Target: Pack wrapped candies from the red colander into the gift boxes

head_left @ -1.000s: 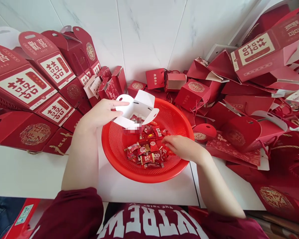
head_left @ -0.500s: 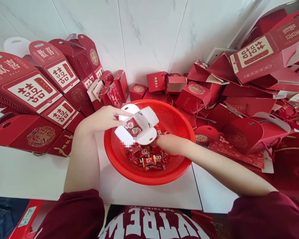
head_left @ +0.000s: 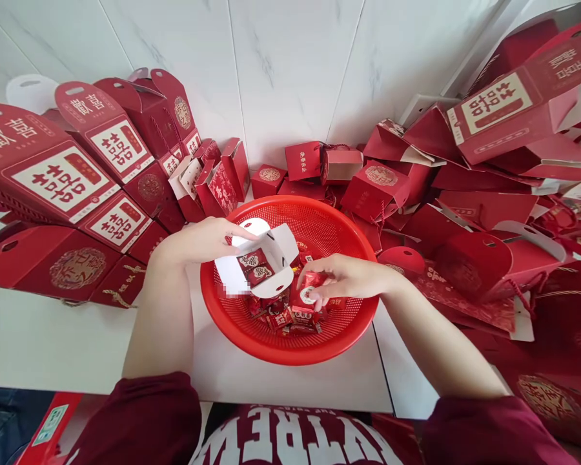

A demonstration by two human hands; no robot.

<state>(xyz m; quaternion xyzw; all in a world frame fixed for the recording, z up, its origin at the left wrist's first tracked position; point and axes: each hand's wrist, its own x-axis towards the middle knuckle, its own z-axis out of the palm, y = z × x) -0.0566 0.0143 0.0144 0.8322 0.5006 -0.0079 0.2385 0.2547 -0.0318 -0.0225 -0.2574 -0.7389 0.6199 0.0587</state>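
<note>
My left hand grips the far-left side of an open gift box, white inside, which is tilted over a red plastic basket. Two dark red packets with pale lettering lie inside the box. To its right, my right hand is closed on a small red candy packet with a round white label, held just above the basket's contents. Several red and gold wrapped candies lie at the bottom of the basket.
Red gift boxes with white labels stand stacked on the left. More red boxes and bags pile up on the right, and smaller boxes line the tiled wall. The white table holds everything.
My right hand has come up from beneath the box's flap and moved right, now with a red candy packet in its fingers. The box has shifted slightly left and down in my left hand.
</note>
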